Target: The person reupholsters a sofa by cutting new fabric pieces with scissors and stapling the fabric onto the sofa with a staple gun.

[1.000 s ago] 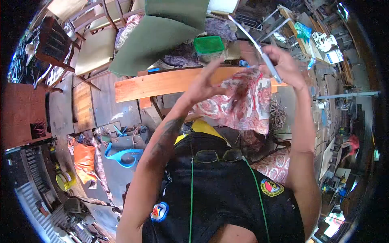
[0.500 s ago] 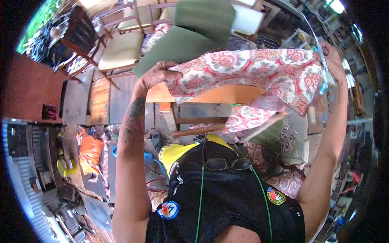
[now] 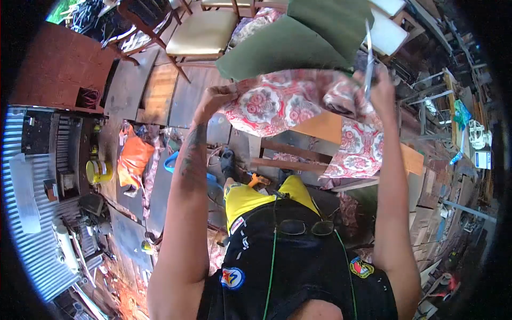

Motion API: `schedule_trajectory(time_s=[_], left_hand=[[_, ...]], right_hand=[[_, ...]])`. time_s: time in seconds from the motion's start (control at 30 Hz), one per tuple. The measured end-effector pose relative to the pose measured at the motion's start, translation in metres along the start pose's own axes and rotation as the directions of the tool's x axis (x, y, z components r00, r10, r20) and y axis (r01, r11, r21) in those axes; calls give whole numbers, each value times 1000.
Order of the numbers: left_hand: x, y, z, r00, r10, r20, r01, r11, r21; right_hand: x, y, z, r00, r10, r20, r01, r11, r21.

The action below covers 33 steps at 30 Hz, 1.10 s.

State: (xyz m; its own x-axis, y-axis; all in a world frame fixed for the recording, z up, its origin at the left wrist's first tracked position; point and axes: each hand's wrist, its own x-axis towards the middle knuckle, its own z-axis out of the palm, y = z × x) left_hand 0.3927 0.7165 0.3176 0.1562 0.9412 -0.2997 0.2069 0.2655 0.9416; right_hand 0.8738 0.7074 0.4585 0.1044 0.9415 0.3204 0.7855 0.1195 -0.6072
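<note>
My left hand [image 3: 217, 101] is closed on the left end of a floral fabric piece [image 3: 261, 104], patterned in red, white and grey. The cloth hangs raised in front of me, its right part folded and bunched. My right hand [image 3: 380, 90], blurred by motion, is closed at the right end of the cloth. It also holds a pair of scissors [image 3: 368, 58], whose long metal blades point up; its grip is largely hidden. Below, another piece of the same floral fabric [image 3: 354, 152] drapes over a wooden frame [image 3: 290, 149].
Green padded panels [image 3: 288, 48] and a cream-seated chair [image 3: 202, 34] stand beyond the cloth. On the left are a red-brown cabinet [image 3: 58, 69], an orange bag [image 3: 136, 154] and a yellow bucket [image 3: 100, 172]. Timber and clutter line the right side.
My right hand has moved in toward the left, so the stretched cloth is now slack and folded at its right end. My view has shifted, showing more floor.
</note>
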Motion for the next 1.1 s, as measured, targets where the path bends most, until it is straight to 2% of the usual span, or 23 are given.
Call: schedule_trajectory(time_s=[0.03, 0.07, 0.1, 0.13, 0.2, 0.23, 0.27, 0.33, 0.37, 0.43, 0.47, 0.53, 0.57, 0.6, 0.67, 0.7, 0.73, 0.8, 0.83, 0.87, 0.93, 0.97, 1.1], left_hand=[[-5, -2, -2, 1000, -8, 6, 8, 1000, -6], [-16, -2, 1, 998, -15, -57, 10, 996, -90], [-27, -4, 2, 992, -26, -122, 5, 985, -175], [-35, -11, 1, 992, -32, -121, 9, 983, -182], [-52, -34, 3, 944, -141, -300, 89, 979, -181], [-54, -62, 11, 936, -148, -321, 0, 908, -419], [-77, -31, 35, 913, -220, -342, -19, 816, -577], [-97, -61, 53, 927, -272, -260, 24, 731, -682], [-102, -84, 64, 916, -258, -306, -1, 762, -648], [-115, -80, 86, 889, -205, -408, -85, 803, -590], [-116, -84, 89, 888, -208, -410, -88, 798, -596], [-123, -81, 95, 747, -71, -661, -181, 935, -306], [-129, -80, 98, 685, -53, -726, -259, 915, -311], [-134, -78, 94, 642, 3, -767, -292, 926, -241], [-149, -74, 87, 636, -6, -771, -284, 928, -242], [-155, -77, 85, 655, -31, -755, -293, 910, -292], [-161, -80, 83, 648, -37, -761, -290, 912, -291], [-166, -85, 81, 666, -36, -745, -285, 911, -298], [-167, -88, 81, 648, -50, -760, -318, 889, -329], [-165, -91, 80, 602, -66, -796, -280, 916, -288], [-173, -94, 75, 630, -70, -774, -265, 917, -298], [-180, -99, 69, 646, -146, -749, -140, 942, -304], [-183, -109, 69, 637, -42, -769, -235, 940, -246]], right_hand=[[-34, -1, 15, 931, 142, 336, -308, 801, 514], [-69, -11, 29, 886, 152, 437, -446, 534, 718], [-102, -34, 34, 855, 216, 471, -499, 586, 638], [-129, -39, 39, 782, 161, 602, -607, 417, 677], [-174, -36, 48, 624, 58, 779, -744, 347, 571], [-191, -39, 50, 565, 105, 819, -764, 442, 470], [-207, -35, 54, 558, 103, 824, -766, 447, 463], [-234, -25, 62, 475, 137, 869, -847, 338, 410], [-240, -25, 60, 469, 139, 872, -849, 344, 401], [-247, -26, 57, 421, 160, 893, -851, 409, 328], [-249, -21, 57, 418, 161, 894, -850, 416, 322], [-253, -14, 56, 323, 142, 936, -858, 462, 227], [-257, -15, 54, 293, 150, 944, -879, 430, 205], [-257, -15, 55, 287, 145, 947, -877, 437, 199], [-258, -17, 57, 293, 84, 952, -827, 522, 208], [-261, -20, 61, 313, 64, 947, -766, 607, 212], [-262, -23, 66, 304, 57, 951, -766, 609, 208], [-258, -25, 75, 213, 100, 972, -829, 544, 126], [-260, -21, 83, 229, 63, 971, -847, 504, 167], [-258, -19, 88, 228, 62, 972, -847, 505, 166], [-250, -24, 96, 237, 65, 969, -841, 514, 171], [-247, -28, 97, 243, 96, 965, -814, 562, 149], [-250, -29, 116, 287, 86, 954, -815, 545, 196]])
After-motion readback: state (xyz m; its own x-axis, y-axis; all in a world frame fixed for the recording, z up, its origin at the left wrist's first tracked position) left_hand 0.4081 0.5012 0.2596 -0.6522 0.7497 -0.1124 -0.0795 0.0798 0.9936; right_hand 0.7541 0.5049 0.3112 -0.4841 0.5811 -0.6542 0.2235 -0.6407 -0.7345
